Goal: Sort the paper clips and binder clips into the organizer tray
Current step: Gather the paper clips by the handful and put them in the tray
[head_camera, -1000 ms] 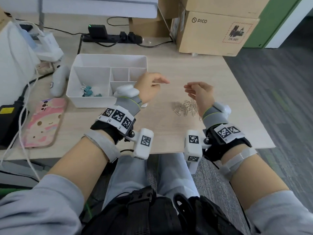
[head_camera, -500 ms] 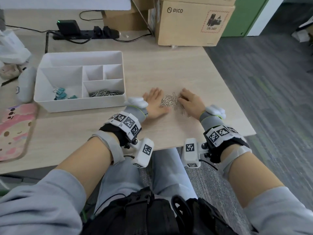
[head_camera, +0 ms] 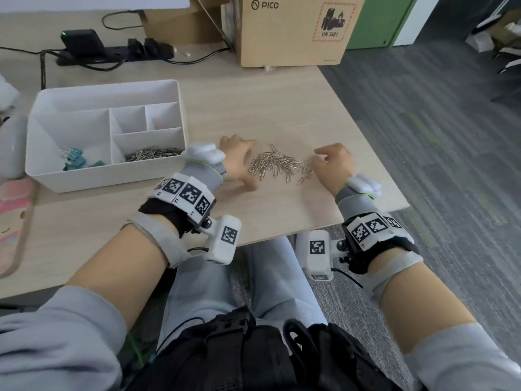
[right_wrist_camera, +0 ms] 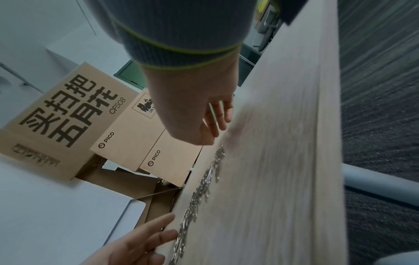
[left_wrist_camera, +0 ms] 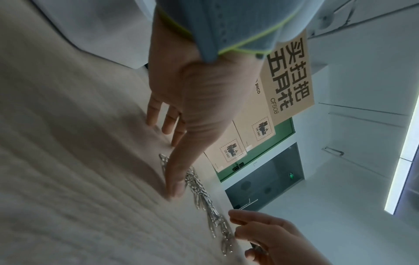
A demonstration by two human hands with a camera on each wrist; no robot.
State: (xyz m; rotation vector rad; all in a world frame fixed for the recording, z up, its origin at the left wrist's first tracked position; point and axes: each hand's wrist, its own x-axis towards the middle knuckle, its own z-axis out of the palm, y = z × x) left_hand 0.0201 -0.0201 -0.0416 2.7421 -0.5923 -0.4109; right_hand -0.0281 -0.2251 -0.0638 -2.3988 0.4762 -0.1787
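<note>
A loose heap of silver paper clips [head_camera: 277,165] lies on the wooden desk between my two hands. My left hand [head_camera: 239,162] rests on the desk at the heap's left edge, fingers straight, thumb touching the clips [left_wrist_camera: 197,186]. My right hand [head_camera: 332,162] sits at the heap's right edge with fingers relaxed, holding nothing. The same heap shows in the right wrist view [right_wrist_camera: 204,182]. The white organizer tray [head_camera: 180,108] stands to the left; teal binder clips [head_camera: 77,160] lie in its large left compartment and paper clips [head_camera: 153,153] in its front right compartment.
Cardboard boxes [head_camera: 293,29] stand at the desk's back. A black power strip with cables [head_camera: 112,49] runs along the back left. A pink case [head_camera: 14,221] lies at the left edge. The desk's right edge [head_camera: 375,153] drops to grey carpet.
Both hands came down from above the desk onto it beside the heap. Half a second ago they were pressed close around the clips; now they stand further apart with the heap spread wider.
</note>
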